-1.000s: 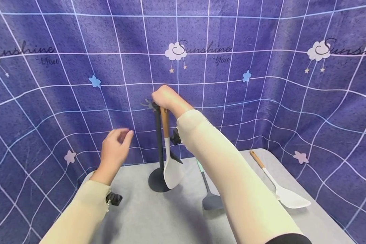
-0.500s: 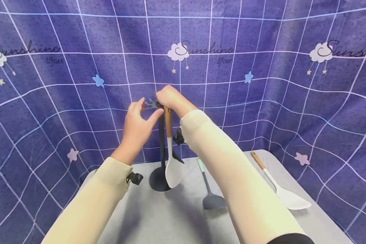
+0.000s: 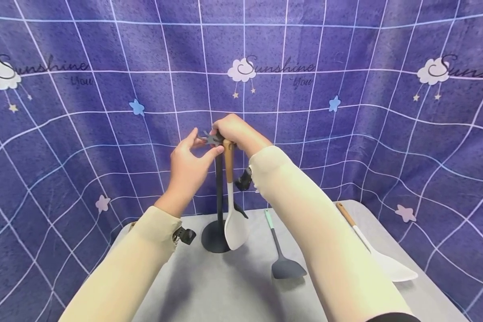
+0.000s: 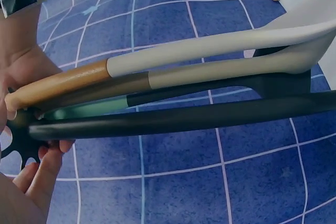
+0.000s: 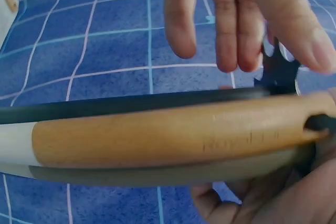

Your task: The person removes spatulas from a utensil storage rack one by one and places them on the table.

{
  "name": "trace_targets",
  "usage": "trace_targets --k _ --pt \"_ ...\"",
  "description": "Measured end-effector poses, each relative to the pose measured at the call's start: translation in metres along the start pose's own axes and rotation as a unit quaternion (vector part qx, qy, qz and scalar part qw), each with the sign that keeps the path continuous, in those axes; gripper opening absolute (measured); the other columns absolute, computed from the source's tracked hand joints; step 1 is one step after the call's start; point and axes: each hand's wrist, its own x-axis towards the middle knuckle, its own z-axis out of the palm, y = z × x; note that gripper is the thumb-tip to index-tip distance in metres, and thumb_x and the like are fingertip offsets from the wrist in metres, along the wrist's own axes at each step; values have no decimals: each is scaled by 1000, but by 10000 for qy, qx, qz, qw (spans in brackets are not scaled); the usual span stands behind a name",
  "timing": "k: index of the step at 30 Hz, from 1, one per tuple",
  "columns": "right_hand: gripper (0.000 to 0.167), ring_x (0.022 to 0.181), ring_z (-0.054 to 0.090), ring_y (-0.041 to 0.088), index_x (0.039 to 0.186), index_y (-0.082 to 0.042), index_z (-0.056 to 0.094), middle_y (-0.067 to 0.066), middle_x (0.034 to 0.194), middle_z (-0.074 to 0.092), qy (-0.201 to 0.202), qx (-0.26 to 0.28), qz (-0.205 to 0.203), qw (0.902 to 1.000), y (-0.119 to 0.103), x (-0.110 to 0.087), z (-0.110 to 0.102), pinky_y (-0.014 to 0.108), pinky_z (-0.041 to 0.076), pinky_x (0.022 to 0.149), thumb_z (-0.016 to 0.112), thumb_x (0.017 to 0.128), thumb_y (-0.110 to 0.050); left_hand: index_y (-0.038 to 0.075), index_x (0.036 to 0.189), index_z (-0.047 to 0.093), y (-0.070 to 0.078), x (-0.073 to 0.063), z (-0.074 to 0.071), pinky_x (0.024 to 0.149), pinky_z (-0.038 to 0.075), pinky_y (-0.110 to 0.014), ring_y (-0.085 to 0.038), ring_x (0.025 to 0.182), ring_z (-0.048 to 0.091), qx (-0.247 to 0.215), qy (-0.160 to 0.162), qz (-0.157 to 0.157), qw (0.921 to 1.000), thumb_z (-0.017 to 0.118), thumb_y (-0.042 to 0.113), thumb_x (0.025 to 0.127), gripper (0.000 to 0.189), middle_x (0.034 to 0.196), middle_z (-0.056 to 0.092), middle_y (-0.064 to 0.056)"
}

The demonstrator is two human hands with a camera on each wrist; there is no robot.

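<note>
A black utensil stand (image 3: 219, 192) rises from a round base (image 3: 213, 237) to a hooked, star-shaped top (image 3: 210, 139). From it hangs a white turner (image 3: 236, 230) with a wooden handle (image 5: 157, 135). Behind it, in the left wrist view, are a wood-and-beige utensil (image 4: 210, 73) and a green-handled dark one (image 4: 86, 108). My right hand (image 3: 235, 127) grips the stand's top beside the handle ends, its fingers partly hidden. My left hand (image 3: 189, 163) reaches in from the left, straight fingers (image 5: 226, 30) and thumb spread either side of the hooks.
On the grey table (image 3: 209, 286) lie a dark turner (image 3: 285, 268) with a mint handle and, farther right, a white turner (image 3: 390, 266) with a wooden handle. A wooden end (image 3: 133, 224) shows at the table's left. A purple checked curtain (image 3: 145, 53) surrounds the table.
My left hand has moved up and right from beside the stand to its hooked top. My right hand stays at the top, and the hooks show turned slightly.
</note>
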Motion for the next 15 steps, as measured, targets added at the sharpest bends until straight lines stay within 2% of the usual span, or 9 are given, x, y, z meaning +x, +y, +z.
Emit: trace_targets --k 3,7,10,15 --pt "43 83 72 17 118 -12 81 3 104 81 -355 578 -17 9977 2 -22 -6 32 58 76 47 123 -37 4 172 46 1 -1 0 140 34 -63 -34 163 51 -52 -59 -21 10000 91 55 96 102 150 76 -14" --pt "48 98 80 19 137 -13 77 5 116 84 -687 1232 -235 9897 13 -27 -11 38 65 93 43 124 -44 4 172 45 1 0 -2 141 32 -63 -34 163 51 -81 -56 -24 9999 91 53 97 101 151 75 -16" --pt "50 104 81 20 145 -14 76 6 123 84 -655 1428 -459 9865 23 -24 -11 42 66 101 42 124 -45 5 172 46 0 -1 -2 141 32 -63 -34 163 52 -86 -38 -6 10000 91 53 96 101 152 75 -16" --pt "50 107 78 22 140 -14 78 4 118 82 -336 1416 -756 9865 32 -24 -6 49 63 108 41 124 -44 6 170 50 -1 -2 -1 140 34 -63 -34 163 52 -82 -27 -4 10000 91 53 96 97 152 75 -14"
